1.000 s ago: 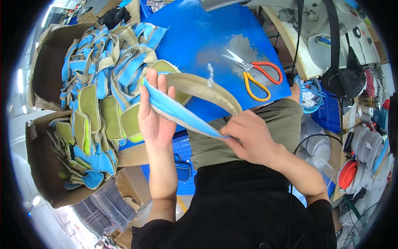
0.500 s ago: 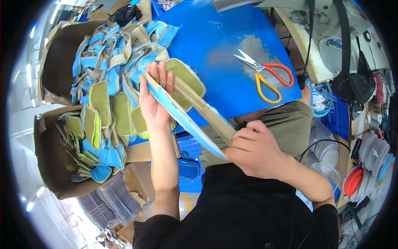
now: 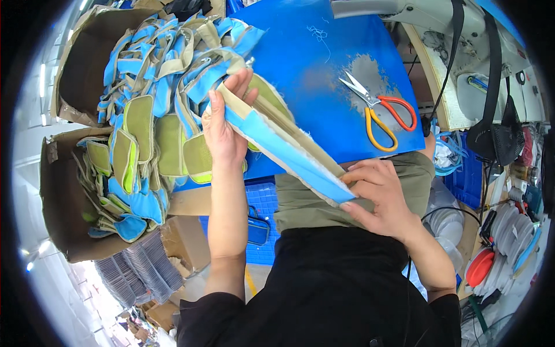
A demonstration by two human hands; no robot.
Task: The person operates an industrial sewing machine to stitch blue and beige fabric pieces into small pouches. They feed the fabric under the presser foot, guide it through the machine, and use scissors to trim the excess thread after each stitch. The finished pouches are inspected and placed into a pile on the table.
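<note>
“Head view: where was the strap (image 3: 283, 151)?”

“It slanted between the person's two hands, in front of the near edge of the bench (image 3: 277, 58). Its blue face showed, and a beige length ran behind that.”

“How did the left hand (image 3: 227, 124) stand?”

“It gripped the upper end, the thumb on one side and the fingers behind, with the palm side showing.”

“And the right hand (image 3: 378, 195)?”

“It pinched the lower end between thumb and fingers, above the green trousers (image 3: 312, 211).”

“What lay on the bench?”

“Scissors (image 3: 372, 102), well apart from both hands, with one red handle and one orange, the blades slightly parted and pointing away from the person. A pale thread (image 3: 318, 34) lay farther off.”

“What was on the left?”

“A pile (image 3: 167, 63) of blue and beige straps, with green pads (image 3: 139, 121) at its near side. Beside them stood an upper box (image 3: 78, 84) and a lower box (image 3: 62, 214), the latter holding more pieces.”
</note>
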